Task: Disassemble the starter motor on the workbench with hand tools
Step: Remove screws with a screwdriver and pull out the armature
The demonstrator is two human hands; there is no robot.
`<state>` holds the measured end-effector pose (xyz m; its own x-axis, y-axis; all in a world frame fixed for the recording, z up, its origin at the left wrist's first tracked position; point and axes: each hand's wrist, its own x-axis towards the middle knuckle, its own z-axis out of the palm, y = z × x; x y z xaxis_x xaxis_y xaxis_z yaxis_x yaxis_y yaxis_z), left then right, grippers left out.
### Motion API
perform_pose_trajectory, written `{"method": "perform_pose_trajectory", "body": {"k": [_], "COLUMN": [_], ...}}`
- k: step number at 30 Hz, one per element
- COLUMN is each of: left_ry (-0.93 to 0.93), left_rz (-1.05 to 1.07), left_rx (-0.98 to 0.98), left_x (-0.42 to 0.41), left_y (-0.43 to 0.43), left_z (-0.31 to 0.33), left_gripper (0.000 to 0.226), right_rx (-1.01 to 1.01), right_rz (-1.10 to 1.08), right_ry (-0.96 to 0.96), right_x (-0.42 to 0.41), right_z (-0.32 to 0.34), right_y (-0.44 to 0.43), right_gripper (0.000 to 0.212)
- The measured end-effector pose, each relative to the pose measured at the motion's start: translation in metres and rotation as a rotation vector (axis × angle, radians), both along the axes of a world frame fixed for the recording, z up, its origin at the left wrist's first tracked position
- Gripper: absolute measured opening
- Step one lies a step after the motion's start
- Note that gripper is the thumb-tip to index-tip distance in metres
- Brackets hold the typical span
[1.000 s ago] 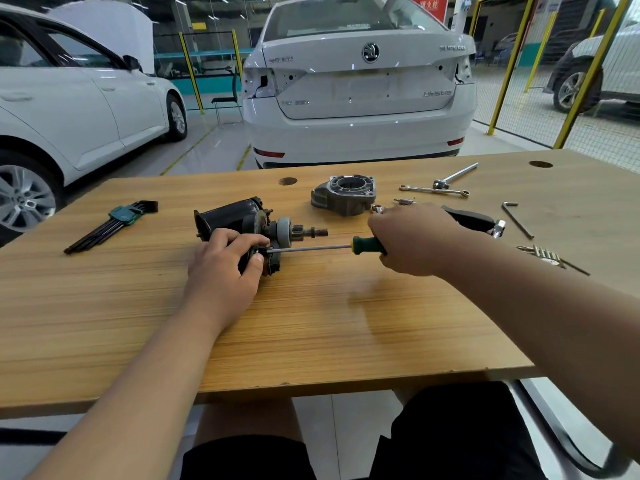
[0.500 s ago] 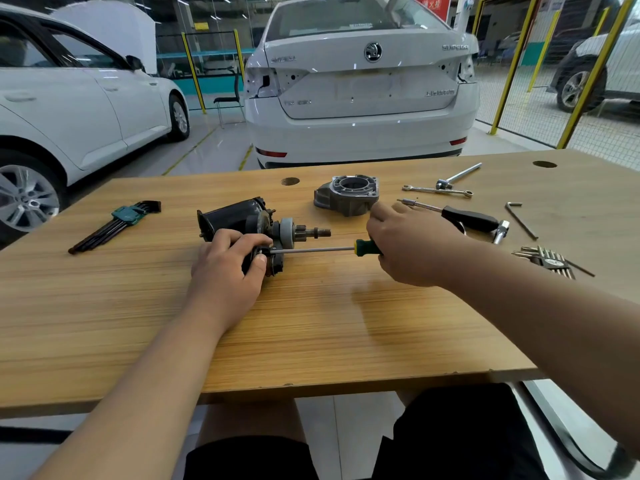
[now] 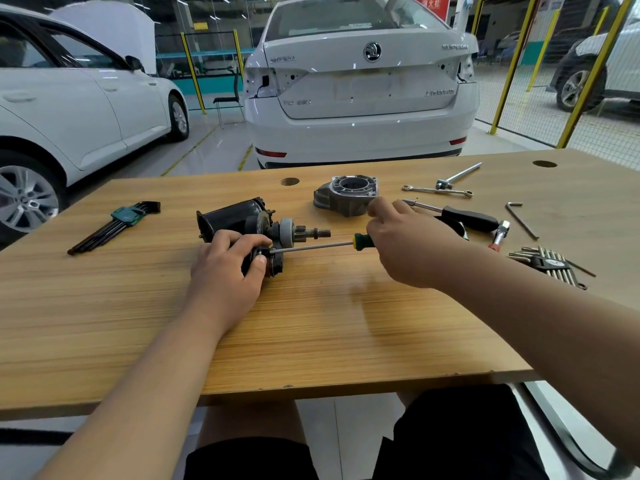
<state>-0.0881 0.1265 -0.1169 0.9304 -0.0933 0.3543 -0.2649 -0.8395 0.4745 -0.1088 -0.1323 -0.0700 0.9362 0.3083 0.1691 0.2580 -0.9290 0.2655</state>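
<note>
Wooden workbench (image 3: pixel 346 323), left hand (image 3: pixel 227 268) tight round starter motor (image 3: pixel 232 214), right hand (image 3: pixel 412 247) tight round screwdriver (image 3: pixel 360 241) (tip at motor)

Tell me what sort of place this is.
Probably a car repair or training workshop: white cars parked indoors, yellow fencing, and a workbench holding a starter motor and hex keys.

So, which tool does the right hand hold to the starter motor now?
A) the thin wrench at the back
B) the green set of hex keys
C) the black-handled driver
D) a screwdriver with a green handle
D: the right hand grips the green-handled screwdriver, and its tip meets the starter motor, which the left hand holds.
</note>
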Motion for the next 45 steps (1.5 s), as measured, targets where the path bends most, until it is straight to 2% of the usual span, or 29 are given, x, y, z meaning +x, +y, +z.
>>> {"method": "perform_pose_trajectory", "body": {"k": [3, 6, 10, 14, 19, 24, 27, 29, 32, 34, 37, 39, 43, 45], "left_ry": [-0.007, -0.008, -0.008, -0.066, -0.181, -0.105, 0.005, 0.008, -0.135, -0.125, 0.023, 0.065, 0.076, 0.066], "left_rz": [-0.003, -0.003, 0.0, 0.018, 0.05, 0.01, 0.001, 0.003, -0.07, -0.15, -0.214, -0.217, -0.16, -0.124], "left_rx": [-0.003, 0.002, 0.024, 0.293, 0.535, 0.668, 0.723, 0.707, 0.437, 0.332, 0.359, 0.356, 0.341, 0.304], "left_x": [0.001, 0.002, 0.0, -0.001, -0.006, 0.001, 0.005, 0.007, -0.005, -0.015, -0.017, -0.011, 0.003, 0.008], "left_y": [0.0, 0.0, -0.001, -0.003, -0.012, -0.027, -0.032, -0.035, -0.057, -0.088, -0.141, -0.168, -0.198, -0.203], "left_z": [-0.001, -0.001, 0.0, 0.005, 0.018, 0.041, 0.053, 0.054, 0.044, 0.033, 0.014, 0.008, 0.003, 0.0], "left_gripper": [0.03, 0.03, 0.028, 0.032, 0.032, 0.025, 0.025, 0.027, 0.025, 0.026, 0.029, 0.031, 0.03, 0.029], "right_rx": [-0.038, 0.007, 0.089, 0.153, 0.374, 0.426, 0.439, 0.471, 0.532, 0.679, 1.14, 1.397, 1.726, 1.749], "right_rz": [-0.01, -0.057, -0.075, -0.166, -0.219, -0.186, -0.185, -0.184, -0.212, -0.2, -0.163, -0.195, -0.427, -0.492], "right_ry": [-0.08, -0.119, -0.081, -0.093, -0.185, -0.229, -0.245, -0.264, -0.282, -0.348, -0.44, -0.389, -0.194, -0.171], "right_x": [0.001, 0.004, 0.005, 0.004, 0.001, 0.002, 0.002, 0.003, 0.004, 0.004, 0.001, 0.001, 0.005, 0.007], "right_z": [0.002, 0.002, -0.012, -0.03, -0.04, -0.043, -0.046, -0.047, -0.047, -0.045, -0.041, -0.04, -0.037, -0.036], "right_y": [0.001, 0.002, -0.002, -0.017, -0.028, -0.026, -0.028, -0.028, -0.027, -0.026, -0.026, -0.032, -0.047, -0.048], "right_gripper": [0.032, 0.03, 0.047, 0.042, 0.035, 0.034, 0.033, 0.032, 0.03, 0.027, 0.02, 0.025, 0.033, 0.034]}}
